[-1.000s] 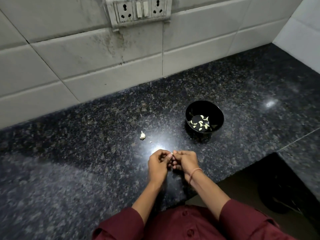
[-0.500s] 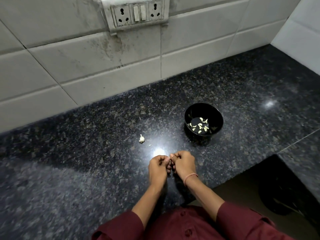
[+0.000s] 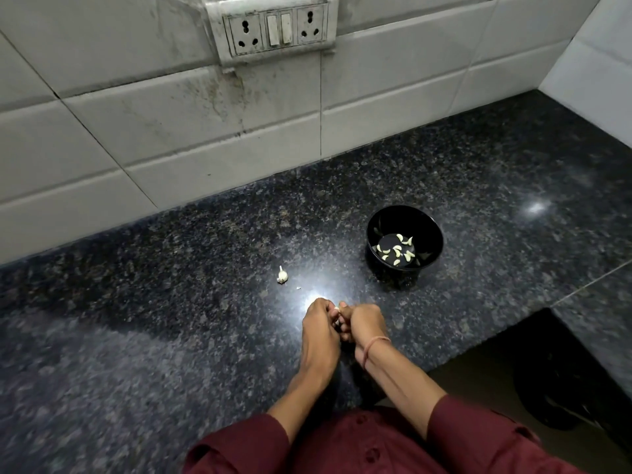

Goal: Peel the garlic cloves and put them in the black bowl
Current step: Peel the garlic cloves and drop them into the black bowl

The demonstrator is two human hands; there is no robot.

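Speckled black granite desk (image 3: 171,336) below a white tiled wall with a socket plate (image 3: 275,29) at upper centre. Left hand (image 3: 319,331) and right hand (image 3: 362,323) meet at lower centre, fingers (image 3: 342,311) pinching a garlic clove (image 3: 337,308) (mostly hidden). Black bowl (image 3: 427,227), right of centre, holds peeled cloves (image 3: 396,251); a garlic piece (image 3: 282,275) lies left.

Your black bowl (image 3: 404,245) stands upright mid-desk, holding pale peeled cloves (image 3: 396,250). A small unpeeled garlic piece (image 3: 282,275) lies apart, nearer the desk's left edge.
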